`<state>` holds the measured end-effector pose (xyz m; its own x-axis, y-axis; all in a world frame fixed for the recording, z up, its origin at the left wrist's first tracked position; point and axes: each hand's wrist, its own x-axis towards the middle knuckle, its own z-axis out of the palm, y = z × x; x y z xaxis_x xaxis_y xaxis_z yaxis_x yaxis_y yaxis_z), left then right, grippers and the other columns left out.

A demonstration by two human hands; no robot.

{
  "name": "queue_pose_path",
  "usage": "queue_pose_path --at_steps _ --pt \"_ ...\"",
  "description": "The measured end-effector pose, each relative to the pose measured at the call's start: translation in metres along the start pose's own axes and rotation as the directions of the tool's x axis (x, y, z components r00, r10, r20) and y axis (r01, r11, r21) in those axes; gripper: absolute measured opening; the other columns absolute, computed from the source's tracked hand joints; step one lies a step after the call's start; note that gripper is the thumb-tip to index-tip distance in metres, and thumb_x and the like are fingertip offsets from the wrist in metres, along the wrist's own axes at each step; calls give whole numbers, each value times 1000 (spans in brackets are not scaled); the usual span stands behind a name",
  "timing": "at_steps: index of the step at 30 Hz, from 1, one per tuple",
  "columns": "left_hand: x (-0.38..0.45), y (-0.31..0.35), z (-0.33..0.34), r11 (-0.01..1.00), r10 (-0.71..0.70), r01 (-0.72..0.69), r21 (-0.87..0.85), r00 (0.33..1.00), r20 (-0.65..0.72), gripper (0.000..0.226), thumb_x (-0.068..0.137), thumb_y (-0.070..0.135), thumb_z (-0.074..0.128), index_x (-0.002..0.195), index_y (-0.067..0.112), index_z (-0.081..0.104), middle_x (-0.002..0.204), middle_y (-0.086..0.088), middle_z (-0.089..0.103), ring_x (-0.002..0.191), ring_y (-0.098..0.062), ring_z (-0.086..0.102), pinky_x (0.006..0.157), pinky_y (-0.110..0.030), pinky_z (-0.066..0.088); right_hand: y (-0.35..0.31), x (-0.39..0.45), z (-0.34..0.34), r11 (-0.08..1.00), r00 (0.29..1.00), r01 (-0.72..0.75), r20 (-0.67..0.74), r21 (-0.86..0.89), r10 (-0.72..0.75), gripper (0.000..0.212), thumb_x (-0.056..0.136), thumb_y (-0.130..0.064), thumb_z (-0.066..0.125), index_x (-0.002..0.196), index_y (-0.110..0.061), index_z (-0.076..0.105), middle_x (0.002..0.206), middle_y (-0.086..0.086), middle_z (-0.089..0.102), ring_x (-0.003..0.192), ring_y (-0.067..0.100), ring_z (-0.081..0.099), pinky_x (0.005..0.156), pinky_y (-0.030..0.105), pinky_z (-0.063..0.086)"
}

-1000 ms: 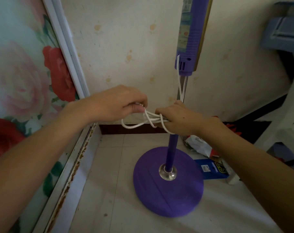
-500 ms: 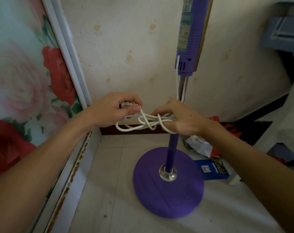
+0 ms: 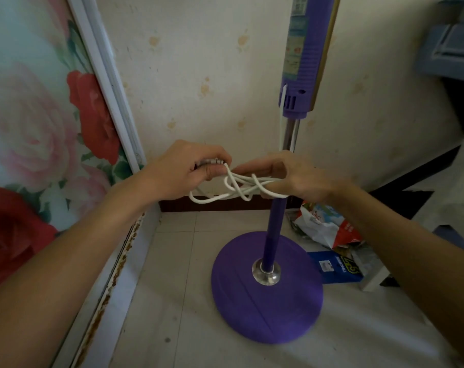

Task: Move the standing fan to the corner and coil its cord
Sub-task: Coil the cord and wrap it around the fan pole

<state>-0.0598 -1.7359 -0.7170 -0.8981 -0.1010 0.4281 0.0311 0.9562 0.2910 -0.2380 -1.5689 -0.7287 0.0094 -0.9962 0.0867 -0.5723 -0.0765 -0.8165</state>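
The purple standing fan stands in the room's corner: its round base point(image 3: 268, 301) rests on the tiled floor, its pole point(image 3: 274, 224) rises to a purple control column point(image 3: 305, 57); the fan head is out of view. A white cord point(image 3: 239, 188) drops from the column and is gathered in loops in front of the pole. My left hand point(image 3: 183, 171) pinches the plug end of the cord at the loops' left side. My right hand point(image 3: 297, 176) holds the bundled loops beside the pole.
A floral panel with a white frame point(image 3: 106, 83) lines the left side, its lower rail rusty. A stained cream wall stands behind. A crumpled bag point(image 3: 324, 227) and a blue box point(image 3: 337, 266) lie right of the base. Pale furniture sits far right.
The two hands have drawn a little apart and lower. The cord end now passes around the bundle, and the loops hang looser between the hands.
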Motion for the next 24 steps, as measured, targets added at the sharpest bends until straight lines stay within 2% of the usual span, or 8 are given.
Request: queue_pose_path --at_steps 2,4,5,11,14,17,20,24 --pt "0 -1 -1 998 40 -41 54 999 8 19 94 21 63 107 10 71 75 10 63 63 2 58 61 -4 38 -2 0 0 961 1000 12 -15 -276 -17 41 89 -17 66 130 -19 64 121 -5 70 109 4 64 96 22 51" --pt "-2 -2 1 986 100 -105 129 994 40 17 92 16 66 104 5 72 81 0 69 65 -9 58 65 -13 40 -3 4 2 600 993 65 -5 -797 -115 38 88 -34 65 124 -22 67 124 -3 68 107 6 61 96 27 47" --pt "-3 -4 3 979 121 -128 157 991 51 16 92 14 67 103 3 71 83 -5 71 68 -14 59 65 -22 43 -3 6 4 466 991 92 35 -880 -129 38 89 -36 63 124 -20 68 126 -1 66 110 13 61 100 34 46" --pt "-7 -10 12 969 145 -150 195 989 43 15 89 10 69 101 2 71 82 -10 71 70 -18 60 67 -26 40 -5 4 -4 883 977 -162 55 -441 206 65 88 -46 51 148 -25 40 149 -3 48 133 11 45 100 26 33" --pt "-5 -10 13 972 153 -154 176 988 16 17 91 13 68 105 4 71 82 -1 68 71 -9 52 67 -18 37 -2 9 6 681 965 -168 23 -713 262 94 72 -65 58 152 -31 21 148 -5 46 135 19 41 109 41 27" --pt "-3 -8 13 980 137 -134 147 990 -12 16 92 14 66 104 5 71 80 10 56 63 0 45 65 -9 30 12 14 21 422 972 -176 -91 -890 215 65 73 -70 62 124 -30 50 113 -6 62 116 23 48 98 49 26" --pt "-1 -4 10 990 98 -94 102 995 -30 15 93 16 65 103 7 71 72 6 60 61 5 48 58 -7 35 20 15 25 542 980 -192 -192 -818 56 25 80 -59 60 82 -34 57 78 -11 60 91 17 49 85 43 29" --pt "4 -4 7 997 35 -33 64 999 -30 17 95 23 62 105 12 70 70 -3 68 55 -5 53 54 -11 36 21 15 32 594 975 -177 -223 -785 -5 15 86 -46 57 76 -34 54 76 -12 60 88 16 50 87 45 31"
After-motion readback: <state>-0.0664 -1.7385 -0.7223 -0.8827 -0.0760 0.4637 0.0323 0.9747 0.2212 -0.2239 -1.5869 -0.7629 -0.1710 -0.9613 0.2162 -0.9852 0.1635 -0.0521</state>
